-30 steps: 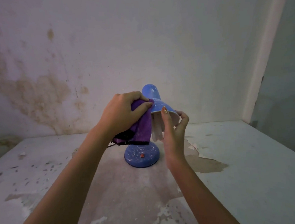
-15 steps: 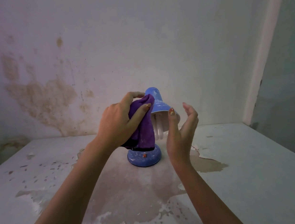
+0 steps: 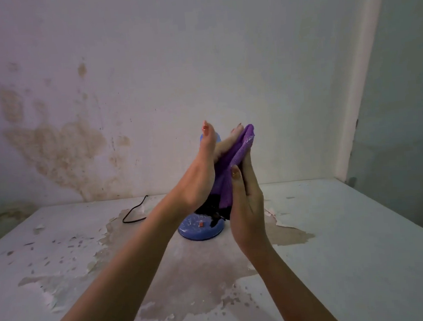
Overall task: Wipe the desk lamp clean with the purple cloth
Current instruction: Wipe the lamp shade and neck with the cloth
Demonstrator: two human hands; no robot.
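Observation:
The blue desk lamp (image 3: 198, 231) stands on the white table (image 3: 351, 250) near the back wall; only its round base with a small red switch and a sliver of its top show. The purple cloth (image 3: 233, 158) is pressed flat between my two hands in front of the lamp's shade. My left hand (image 3: 201, 176) lies against the cloth's left side with the fingers stretched upward. My right hand (image 3: 246, 203) holds the cloth from the right, thumb on its front. The shade and bulb are hidden behind hands and cloth.
A black power cord (image 3: 133, 213) curls on the table to the left of the lamp, toward the stained back wall (image 3: 60, 152). Paint is peeling off the tabletop around the lamp. A wall corner (image 3: 354, 123) rises at the right.
My left hand has opened out and swung the cloth to the right, off the shade's left side. My right hand has closed in and now grips the cloth too.

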